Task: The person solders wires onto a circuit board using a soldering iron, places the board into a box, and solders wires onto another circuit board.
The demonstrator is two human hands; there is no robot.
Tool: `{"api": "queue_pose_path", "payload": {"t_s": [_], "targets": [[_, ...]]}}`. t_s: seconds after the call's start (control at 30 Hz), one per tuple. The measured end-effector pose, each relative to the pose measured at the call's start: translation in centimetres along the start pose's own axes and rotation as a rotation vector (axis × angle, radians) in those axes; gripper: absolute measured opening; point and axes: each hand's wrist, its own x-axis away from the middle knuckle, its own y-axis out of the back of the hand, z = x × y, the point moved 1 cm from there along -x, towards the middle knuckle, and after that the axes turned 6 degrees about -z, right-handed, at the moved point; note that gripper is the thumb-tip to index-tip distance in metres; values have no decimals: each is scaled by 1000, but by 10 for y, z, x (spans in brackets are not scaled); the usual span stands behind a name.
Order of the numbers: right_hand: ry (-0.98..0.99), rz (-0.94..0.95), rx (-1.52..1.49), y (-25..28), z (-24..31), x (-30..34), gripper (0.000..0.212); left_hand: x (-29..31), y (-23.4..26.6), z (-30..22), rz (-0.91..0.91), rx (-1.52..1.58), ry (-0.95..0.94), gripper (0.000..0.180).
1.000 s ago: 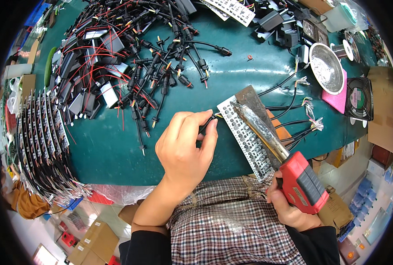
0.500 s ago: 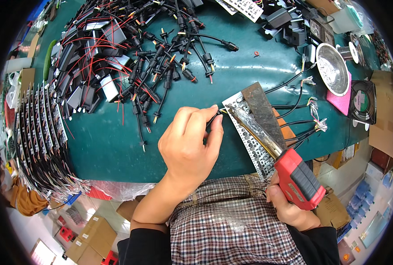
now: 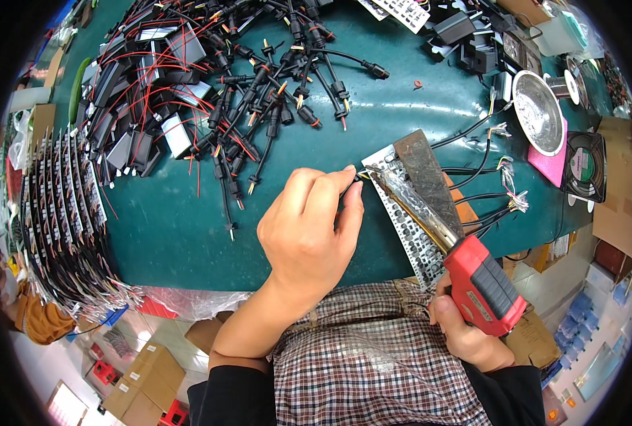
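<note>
My left hand (image 3: pixel 307 231) is closed in a pinch on a short black cable (image 3: pixel 349 186), mostly hidden by the fingers. The cable's light wire ends meet the far left corner of a white circuit board panel (image 3: pixel 409 238), which carries rows of dark parts. My right hand (image 3: pixel 472 342) grips a red and black soldering gun (image 3: pixel 481 282) by its handle. Its long metal barrel slants away over the panel, and the tip is beside the wire ends; whether they touch I cannot tell. A dark, stained metal plate (image 3: pixel 424 167) lies across the panel's right side.
Black connector cables (image 3: pixel 259 106) and boxes with red wires (image 3: pixel 117 153) are heaped at far left. Strips of boards (image 3: pixel 60 213) hang at the left edge. Stripped cables (image 3: pixel 483 199), a metal bowl (image 3: pixel 537 113), a solder spool (image 3: pixel 561 86) and a fan (image 3: pixel 584 167) lie right.
Both hands keep nearly the same pose, with the cable and soldering gun still at the panel's corner. The whole view has shifted slightly.
</note>
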Motion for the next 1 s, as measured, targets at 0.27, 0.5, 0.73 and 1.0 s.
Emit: {"api": "queue_pose_path", "payload": {"t_s": [0.27,0.5,0.73,1.0], "targets": [[16,-6,22,0,-2,2,33,0,1,-1,-5,-7,2,21],[-41,-8,-58,3,0,7,23,-1,1,-2,-8,-7,-2,22],[-49,-40,-90,1,0,8,21,-1,0,-3,-6,-2,-2,22],[-4,-13,-100,-3,-1,5,21,-1,1,-3,2,-10,-2,22]]}}
